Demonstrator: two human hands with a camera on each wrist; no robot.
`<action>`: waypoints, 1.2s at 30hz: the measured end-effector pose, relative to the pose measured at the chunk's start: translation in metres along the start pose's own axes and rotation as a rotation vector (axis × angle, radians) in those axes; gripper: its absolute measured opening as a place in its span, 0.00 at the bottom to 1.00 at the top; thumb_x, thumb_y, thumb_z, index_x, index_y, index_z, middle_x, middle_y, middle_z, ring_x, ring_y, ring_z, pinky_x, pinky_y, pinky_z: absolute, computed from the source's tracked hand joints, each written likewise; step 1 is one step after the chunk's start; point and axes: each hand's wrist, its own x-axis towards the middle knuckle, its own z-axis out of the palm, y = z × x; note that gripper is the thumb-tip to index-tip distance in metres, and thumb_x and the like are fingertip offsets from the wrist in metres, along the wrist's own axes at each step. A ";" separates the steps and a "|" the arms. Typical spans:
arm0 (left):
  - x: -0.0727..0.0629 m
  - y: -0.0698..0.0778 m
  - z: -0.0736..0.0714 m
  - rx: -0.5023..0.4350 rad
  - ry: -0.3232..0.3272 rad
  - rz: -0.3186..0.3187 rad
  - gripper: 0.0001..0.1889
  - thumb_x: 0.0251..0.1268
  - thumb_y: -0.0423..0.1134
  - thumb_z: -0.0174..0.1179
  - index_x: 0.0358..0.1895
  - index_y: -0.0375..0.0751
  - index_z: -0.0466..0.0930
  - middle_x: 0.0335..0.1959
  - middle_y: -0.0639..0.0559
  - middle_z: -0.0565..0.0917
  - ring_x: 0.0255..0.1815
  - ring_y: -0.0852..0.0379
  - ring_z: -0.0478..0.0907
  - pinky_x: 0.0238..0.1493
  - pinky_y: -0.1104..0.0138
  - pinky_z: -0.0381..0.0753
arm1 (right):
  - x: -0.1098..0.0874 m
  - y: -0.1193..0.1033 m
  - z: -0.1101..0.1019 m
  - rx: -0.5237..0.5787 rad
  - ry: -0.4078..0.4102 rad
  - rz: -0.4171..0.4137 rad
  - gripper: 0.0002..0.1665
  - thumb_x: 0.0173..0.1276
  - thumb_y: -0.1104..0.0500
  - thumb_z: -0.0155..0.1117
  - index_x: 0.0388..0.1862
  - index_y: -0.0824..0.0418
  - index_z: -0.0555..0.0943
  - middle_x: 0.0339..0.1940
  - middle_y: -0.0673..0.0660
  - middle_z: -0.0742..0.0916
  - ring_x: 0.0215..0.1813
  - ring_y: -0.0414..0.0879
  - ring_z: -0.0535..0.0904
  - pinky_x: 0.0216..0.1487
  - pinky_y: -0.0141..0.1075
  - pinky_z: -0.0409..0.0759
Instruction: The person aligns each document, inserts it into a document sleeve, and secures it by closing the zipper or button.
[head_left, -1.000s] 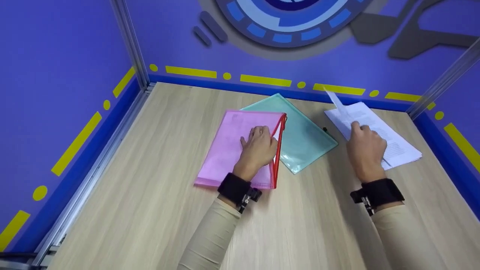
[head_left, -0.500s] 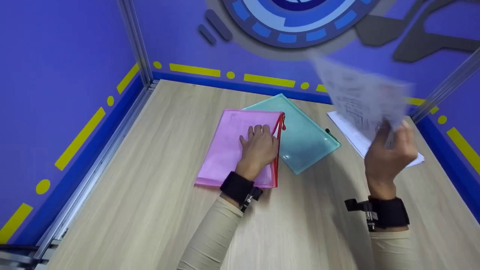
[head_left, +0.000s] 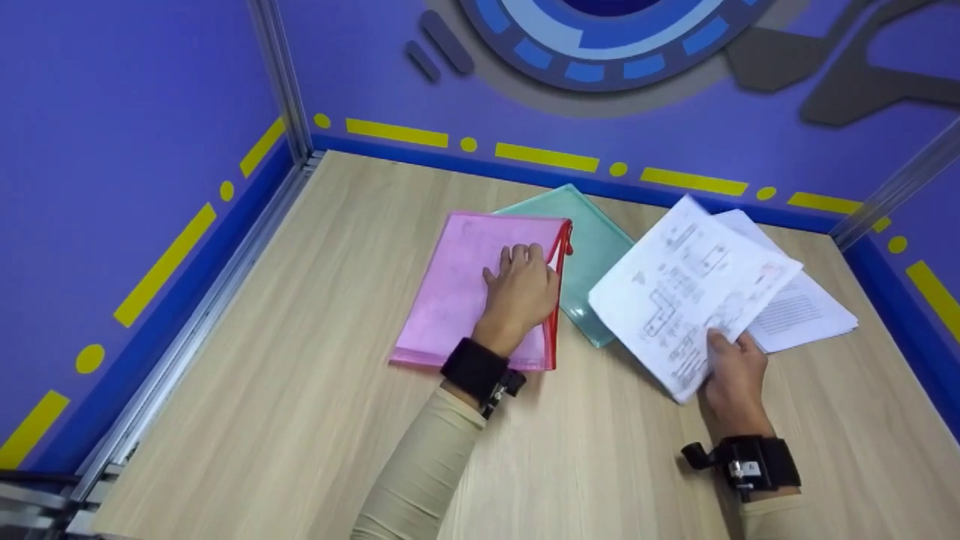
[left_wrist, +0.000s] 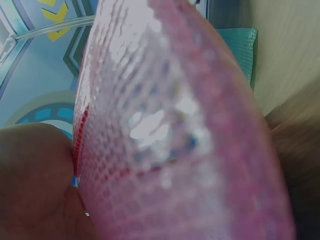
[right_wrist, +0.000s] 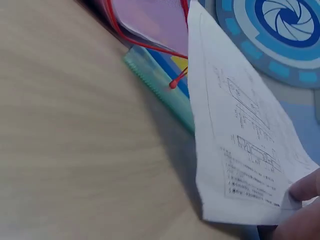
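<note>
A pink mesh zipper pouch [head_left: 442, 300] with a red zipper edge lies on the table. My left hand [head_left: 516, 296] grips it near that edge, with the fingers bent over its top. The edge gapes a little, showing white inside; the right wrist view shows the opening [right_wrist: 150, 25] too. Pouch mesh [left_wrist: 160, 120] fills most of the left wrist view. My right hand [head_left: 736, 379] pinches a printed sheet of paper [head_left: 690, 285] at its near corner, thumb on top. Held at a tilt, the sheet covers part of a green pouch [head_left: 592, 240].
Behind the held sheet, a stack of printed paper [head_left: 806, 319] lies on the right of the wooden table [head_left: 270, 337]. The green pouch lies partly under the pink one. Blue-purple walls [head_left: 390, 67] rise at the back and sides, with metal posts in the corners.
My right hand has lifted the sheet off the stack, turned it over and brought it left and down, over the green pouch. My left hand has stayed on the pink pouch.
</note>
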 end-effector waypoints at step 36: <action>0.001 -0.009 0.013 -0.004 -0.047 0.023 0.22 0.86 0.45 0.43 0.71 0.39 0.71 0.80 0.40 0.65 0.84 0.34 0.55 0.75 0.30 0.54 | -0.041 0.032 0.030 -0.214 -0.429 0.186 0.26 0.86 0.58 0.55 0.77 0.64 0.67 0.47 0.54 0.91 0.46 0.46 0.90 0.45 0.36 0.87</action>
